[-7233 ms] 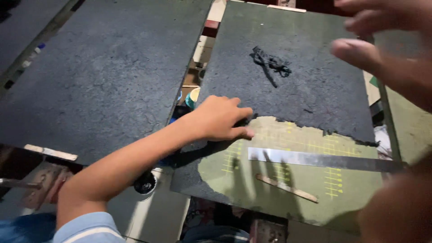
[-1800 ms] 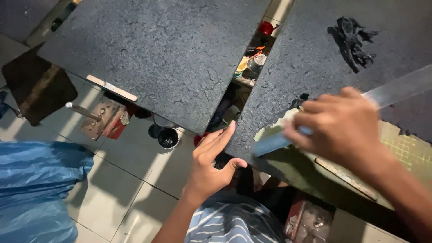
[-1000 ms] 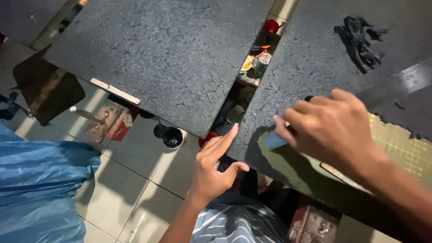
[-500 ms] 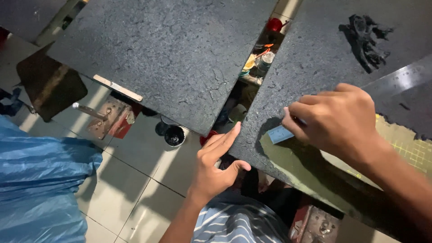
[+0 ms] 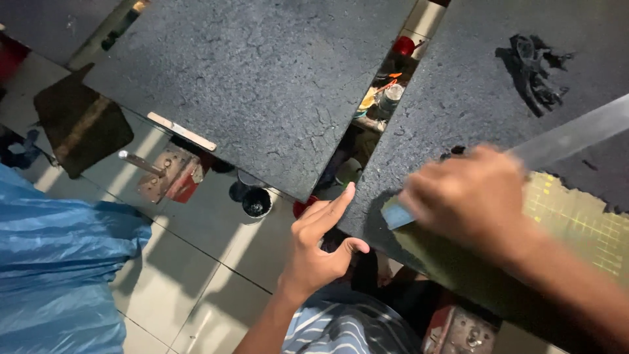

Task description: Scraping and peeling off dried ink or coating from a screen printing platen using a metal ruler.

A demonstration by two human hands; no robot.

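Head view: right hand (image 5: 468, 196) clenched on a metal ruler (image 5: 570, 134) running toward 2 o'clock over the dark-coated board (image 5: 458, 98); left hand (image 5: 321, 242) open at the board's edge, best pressed flat to steady scraping.

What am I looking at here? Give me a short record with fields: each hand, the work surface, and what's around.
Left hand: free, fingers raised beside the near corner of the right board, holding nothing
Right hand: blurred, closed on a metal ruler
Right board: dark coated sheet, coating missing over a green grid mat
Scrap: black clump on the right board
Left board: dark, cracked surface
Floor: blue plastic bag, small black cup
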